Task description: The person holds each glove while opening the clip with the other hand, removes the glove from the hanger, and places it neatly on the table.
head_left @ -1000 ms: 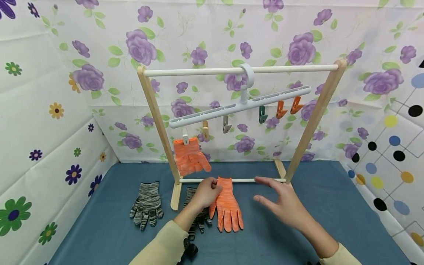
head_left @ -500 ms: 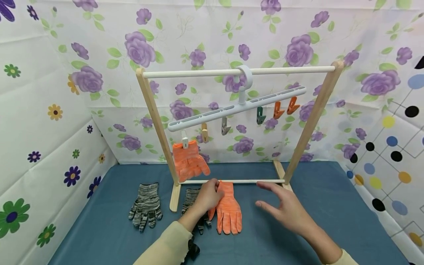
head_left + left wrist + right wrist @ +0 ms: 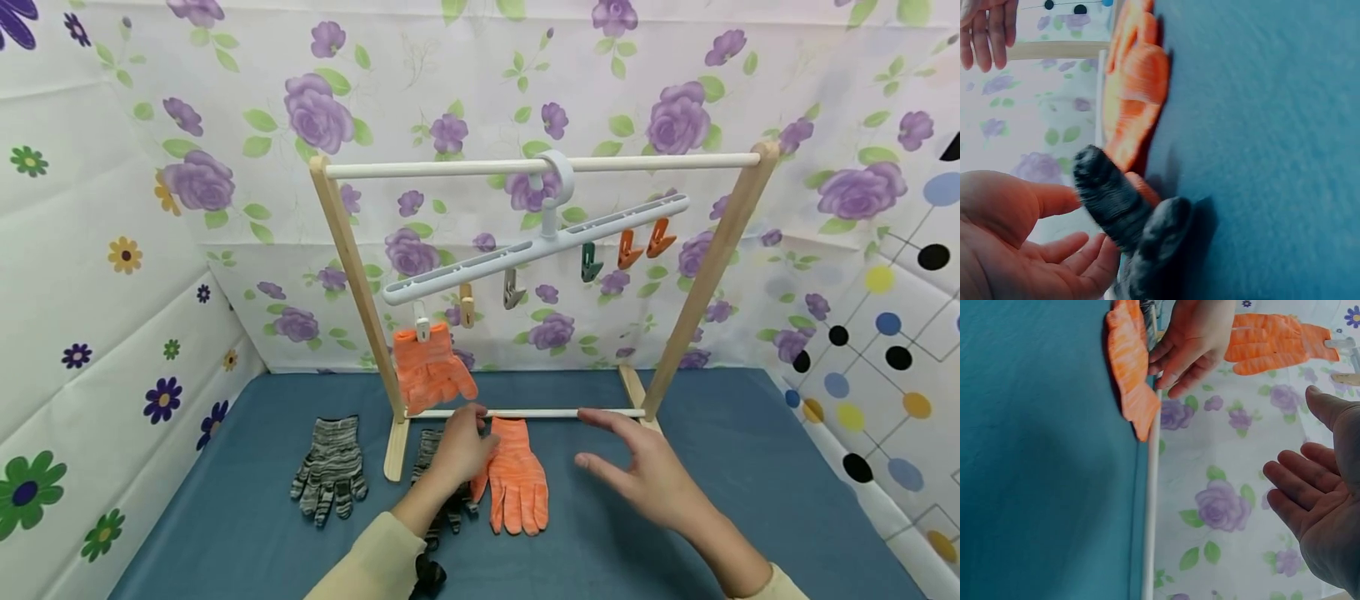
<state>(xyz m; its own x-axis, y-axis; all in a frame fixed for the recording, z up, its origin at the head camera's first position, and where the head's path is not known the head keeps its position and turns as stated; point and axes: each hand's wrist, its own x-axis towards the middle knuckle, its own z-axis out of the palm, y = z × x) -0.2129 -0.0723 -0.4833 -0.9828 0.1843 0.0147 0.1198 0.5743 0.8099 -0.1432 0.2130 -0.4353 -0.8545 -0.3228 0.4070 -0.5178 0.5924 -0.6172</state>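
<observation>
My left hand [image 3: 461, 450] hovers over a black-and-grey knit glove [image 3: 425, 454], just left of a flat orange glove [image 3: 519, 483]. In the left wrist view its thumb and fingers stand apart near the dark glove's fingers [image 3: 1113, 200], with nothing held. My right hand [image 3: 652, 467] is in the air to the right of the orange glove, fingers spread and holding nothing. Another orange glove [image 3: 431, 367] hangs by its cuff from a white clip [image 3: 422, 323] at the hanger's left end. A second black-and-grey glove [image 3: 330, 467] lies flat farther left.
A wooden rack [image 3: 712, 275] with a white top rod [image 3: 450, 169] carries a tilted pale hanger [image 3: 487, 263]. Along it hang a wooden clip [image 3: 467, 307], a grey clip [image 3: 512, 289], a green clip [image 3: 590, 262] and orange clips [image 3: 628, 250]. A lower rod [image 3: 558, 413] crosses behind the gloves.
My left hand has drawn slightly left, away from the orange glove's cuff, and its fingers have opened a little. The right hand stays nearly still. The hanger sways slightly.
</observation>
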